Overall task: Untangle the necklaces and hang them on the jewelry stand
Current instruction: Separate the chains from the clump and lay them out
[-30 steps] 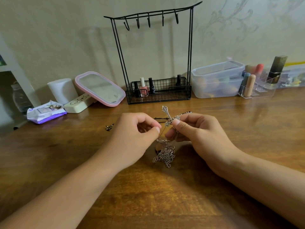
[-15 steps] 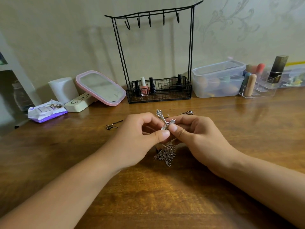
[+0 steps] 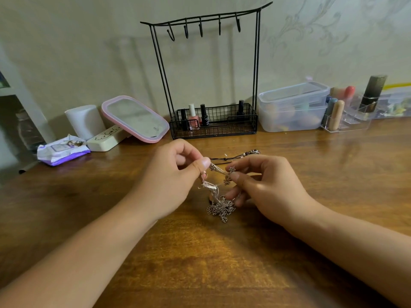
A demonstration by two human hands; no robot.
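A tangle of silver chain necklaces (image 3: 220, 207) hangs between my hands, its lower clump resting on the wooden table (image 3: 200, 263). My left hand (image 3: 171, 181) pinches one end of a silver cross pendant (image 3: 219, 171) and a strand below it. My right hand (image 3: 264, 185) pinches the pendant's other end, with its lower fingers in the chain. A dark cord necklace (image 3: 240, 155) with beads lies on the table just behind my hands. The black wire jewelry stand (image 3: 211, 74) stands at the back centre, its top hooks bare.
Nail polish bottles (image 3: 198, 118) sit in the stand's basket. A pink-rimmed mirror (image 3: 135, 118), a white cylinder (image 3: 84, 121) and a purple wipes pack (image 3: 62, 150) are back left. Clear plastic boxes (image 3: 291, 107) and a cosmetics organiser (image 3: 347, 116) are back right.
The cross pendant has tipped from upright to lying sideways between my fingertips. My hands have drawn slightly apart, stretching the chain between them.
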